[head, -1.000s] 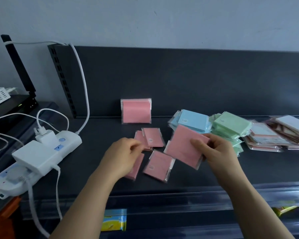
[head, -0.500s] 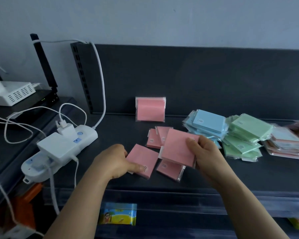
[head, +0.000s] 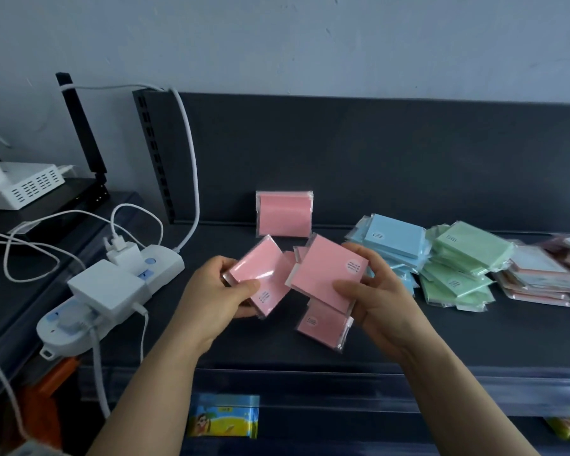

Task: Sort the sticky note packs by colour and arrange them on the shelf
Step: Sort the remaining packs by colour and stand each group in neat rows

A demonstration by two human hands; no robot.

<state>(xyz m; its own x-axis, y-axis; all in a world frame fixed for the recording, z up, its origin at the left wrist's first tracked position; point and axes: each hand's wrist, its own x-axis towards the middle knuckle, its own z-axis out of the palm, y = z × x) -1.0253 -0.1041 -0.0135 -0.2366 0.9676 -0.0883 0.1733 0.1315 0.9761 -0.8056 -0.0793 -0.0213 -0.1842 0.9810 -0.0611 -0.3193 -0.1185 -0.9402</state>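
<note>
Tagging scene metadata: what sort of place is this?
Likely a small shop's display shelf, possibly a stockroom. Cues: dark metal shelving with a slotted upright, a clear price-tag rail along its front edge, and wrapped blue sticky note packs and green sticky note packs piled like stock.

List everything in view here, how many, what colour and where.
shelf: one, dark grey, under the packs
standing pack: one, pink, upright against the back panel
left-held pack: one, pink, in the left hand
right-held pack: one, pink, in the right hand
flat pack: one, pink, below the right-held pack
blue pile: count unclear, blue, right of the hands
green pile: count unclear, green, right of blue
pale pile: count unclear, whitish-pink, far right
power strip: one, white, far left
lower packet: one, blue-yellow, shelf below
left hand: one, grips a pack
right hand: one, grips a pack
</note>
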